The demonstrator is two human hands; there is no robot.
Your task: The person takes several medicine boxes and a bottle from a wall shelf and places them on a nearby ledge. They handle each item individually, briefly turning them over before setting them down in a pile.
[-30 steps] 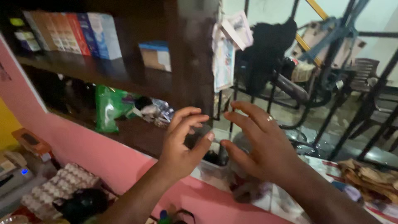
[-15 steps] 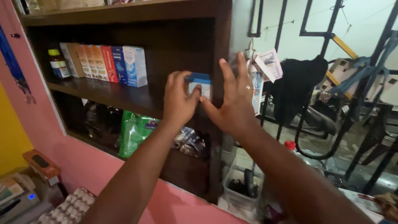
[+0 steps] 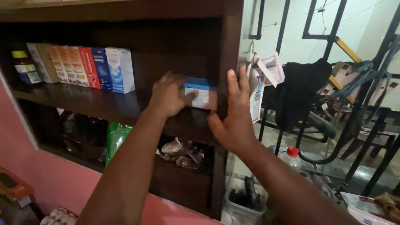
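Note:
My left hand (image 3: 168, 95) is closed around a small box (image 3: 201, 93) with a blue top and white front, which sits at the right end of the upper shelf (image 3: 104, 107) of a dark wooden cabinet. My right hand (image 3: 233, 114) is spread flat against the cabinet's right side post (image 3: 227, 50), fingers apart, just to the right of the box and holding nothing. Further left on the same shelf stands a row of upright medicine boxes (image 3: 83, 66) in white, red and blue, with a yellow-capped bottle (image 3: 24, 66) at the far left.
The lower shelf holds a green packet (image 3: 116, 139) and crumpled foil wrappers (image 3: 181, 151). Papers (image 3: 266, 77) and a black garment (image 3: 300, 91) hang beside a metal grille. A red-capped plastic bottle (image 3: 291, 158) and a clear container (image 3: 246, 200) stand below.
Both hands rose from in front of the lower shelf to the upper shelf. The left hand took hold of the blue-topped box, and the right hand settled against the side post.

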